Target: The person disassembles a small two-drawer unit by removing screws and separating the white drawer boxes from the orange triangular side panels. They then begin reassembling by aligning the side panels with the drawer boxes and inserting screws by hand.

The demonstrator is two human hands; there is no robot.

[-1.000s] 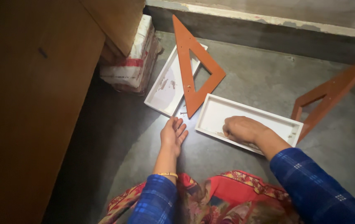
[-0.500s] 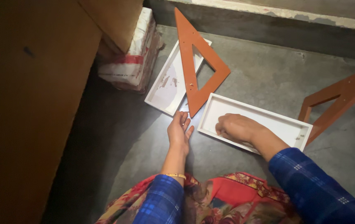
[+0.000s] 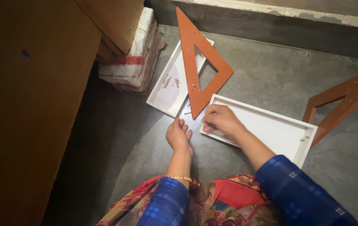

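L hand flat on the floor, fingers open, holding nothing; unchanged vs 1 s ago. R hand has shifted to the white tray near-left corner, fingers curled, pinch contents not discernible. Beyond: orange triangle bracket overlaps the second white tray.

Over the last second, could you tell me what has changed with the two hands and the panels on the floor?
The left hand slid forward to the orange triangle's lower tip. The right hand shifted to the near white tray's left end, fingers curled. Neither visibly grips anything. Both trays, the triangle and the second orange bracket lie as before.
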